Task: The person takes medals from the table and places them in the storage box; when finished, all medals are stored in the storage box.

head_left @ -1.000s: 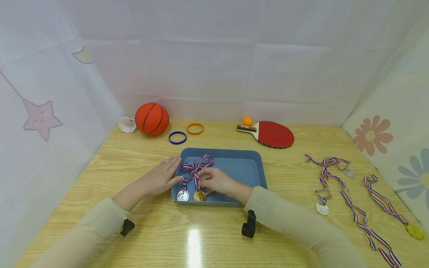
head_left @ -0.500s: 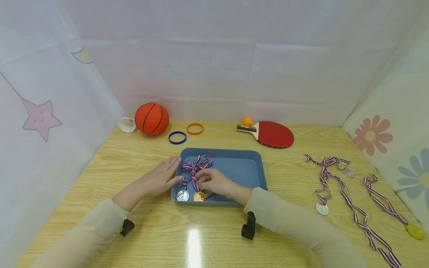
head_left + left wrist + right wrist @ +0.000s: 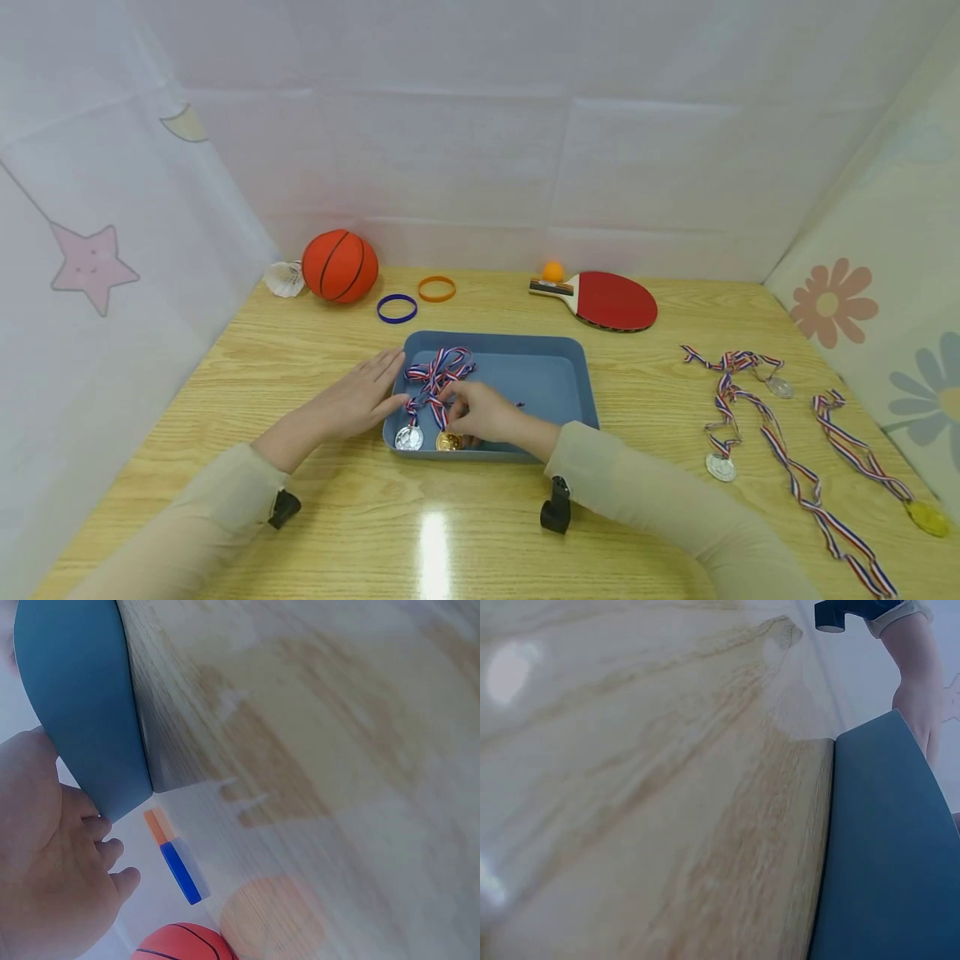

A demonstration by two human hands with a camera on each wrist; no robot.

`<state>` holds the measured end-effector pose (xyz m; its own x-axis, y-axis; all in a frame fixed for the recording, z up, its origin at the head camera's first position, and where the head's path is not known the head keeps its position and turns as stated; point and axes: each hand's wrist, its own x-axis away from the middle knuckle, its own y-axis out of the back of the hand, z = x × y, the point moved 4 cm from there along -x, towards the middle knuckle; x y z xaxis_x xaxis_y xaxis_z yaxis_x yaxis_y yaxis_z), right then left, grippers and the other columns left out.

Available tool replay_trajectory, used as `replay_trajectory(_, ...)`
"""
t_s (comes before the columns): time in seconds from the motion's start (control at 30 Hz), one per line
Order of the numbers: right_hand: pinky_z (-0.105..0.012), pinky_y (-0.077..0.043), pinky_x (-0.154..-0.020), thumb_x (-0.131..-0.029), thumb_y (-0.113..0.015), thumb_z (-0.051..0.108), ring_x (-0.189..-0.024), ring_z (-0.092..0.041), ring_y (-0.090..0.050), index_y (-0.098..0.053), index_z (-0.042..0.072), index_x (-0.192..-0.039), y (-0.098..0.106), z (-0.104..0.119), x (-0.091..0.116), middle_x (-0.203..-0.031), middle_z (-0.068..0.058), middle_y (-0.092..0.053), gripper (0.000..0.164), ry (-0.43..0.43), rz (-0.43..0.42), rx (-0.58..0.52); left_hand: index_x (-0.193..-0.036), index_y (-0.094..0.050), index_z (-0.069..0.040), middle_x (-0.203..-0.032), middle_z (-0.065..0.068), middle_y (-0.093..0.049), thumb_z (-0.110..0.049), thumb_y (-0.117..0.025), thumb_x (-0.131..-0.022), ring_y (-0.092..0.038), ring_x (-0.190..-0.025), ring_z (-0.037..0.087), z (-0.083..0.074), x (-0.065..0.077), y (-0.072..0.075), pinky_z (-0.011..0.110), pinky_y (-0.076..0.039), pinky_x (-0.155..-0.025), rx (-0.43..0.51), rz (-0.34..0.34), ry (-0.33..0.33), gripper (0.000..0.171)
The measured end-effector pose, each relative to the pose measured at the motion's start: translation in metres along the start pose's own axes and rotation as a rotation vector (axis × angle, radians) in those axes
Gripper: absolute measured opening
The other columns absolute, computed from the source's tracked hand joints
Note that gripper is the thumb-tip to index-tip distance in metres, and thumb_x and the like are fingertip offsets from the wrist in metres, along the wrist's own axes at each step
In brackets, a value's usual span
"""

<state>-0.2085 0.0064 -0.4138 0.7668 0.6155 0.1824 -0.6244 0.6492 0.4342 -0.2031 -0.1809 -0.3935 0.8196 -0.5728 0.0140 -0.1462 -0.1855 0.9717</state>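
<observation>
A blue-grey tray (image 3: 525, 383) sits on the wooden table. Inside its left part lie a silver medal (image 3: 408, 438) and a gold medal (image 3: 449, 441), their striped ribbons (image 3: 435, 375) bunched behind them. My left hand (image 3: 363, 392) rests along the tray's left rim with straight fingers; the left wrist view shows its fingertips by the tray's outer wall (image 3: 90, 705). Reaching into the tray, my right hand (image 3: 480, 412) holds the gold medal near its ribbon with bent fingers. The right wrist view shows mainly the tray's front wall (image 3: 892, 862), which hides that hand's grip.
Several more medals with ribbons (image 3: 727, 408) lie on the right of the table. Behind the tray are blue (image 3: 397, 317) and orange (image 3: 437, 297) wristbands, a basketball (image 3: 341, 267), a shuttlecock (image 3: 284, 279), a table tennis bat (image 3: 617, 302) and an orange ball (image 3: 553, 272).
The gold medal has shifted slightly, first left, then back right, and its ribbon has moved a little left. My right hand's fingers have bent further; my left hand stays still.
</observation>
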Motion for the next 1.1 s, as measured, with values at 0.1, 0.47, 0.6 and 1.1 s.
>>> replay_trajectory(0.1,-0.032,-0.051,-0.044,-0.084,-0.061,-0.004,-0.049,-0.024,-0.06,-0.054,0.002,-0.116,-0.0016,-0.0001,-0.0008,-0.071,-0.007,-0.061,0.033,-0.02,-0.004,0.009,-0.142,-0.019,0.008,-0.147,0.024,-0.018,-0.038,-0.039,-0.099,-0.014,-0.135,0.038,-0.0002,0.0003,0.0003,0.051,-0.017,-0.106,0.003,-0.01,-0.005,0.067)
replay_trajectory(0.47,-0.032,-0.051,-0.043,-0.081,-0.071,0.008,-0.046,-0.022,-0.06,-0.059,0.003,-0.098,-0.0053,0.0001,-0.0054,-0.066,-0.007,-0.061,0.022,-0.039,-0.005,0.049,-0.141,-0.02,0.01,-0.146,0.026,-0.019,-0.035,-0.041,-0.099,-0.016,-0.134,0.039,-0.0013,0.0001,0.0021,0.051,-0.017,-0.106,-0.013,-0.014,-0.01,0.066)
replay_trajectory(0.6,-0.032,-0.051,-0.042,-0.081,-0.071,0.01,-0.042,-0.019,-0.058,-0.062,0.006,-0.078,-0.0067,0.0004,-0.0073,-0.062,-0.006,-0.062,0.01,-0.044,-0.003,0.098,-0.141,-0.02,0.01,-0.147,0.026,-0.018,-0.035,-0.04,-0.099,-0.015,-0.134,0.039,-0.001,0.0002,0.0015,0.051,-0.017,-0.106,-0.015,-0.011,-0.011,0.066)
replay_trajectory(1.1,-0.031,-0.049,-0.04,-0.081,-0.07,0.006,-0.04,-0.018,-0.057,-0.06,0.006,-0.07,-0.0055,0.0032,-0.0073,-0.058,-0.006,-0.06,0.015,-0.048,-0.006,0.176,-0.141,-0.021,0.01,-0.146,0.026,-0.019,-0.036,-0.04,-0.099,-0.016,-0.134,0.039,0.0008,-0.0004,-0.0002,0.051,-0.018,-0.106,-0.017,-0.022,-0.016,0.066)
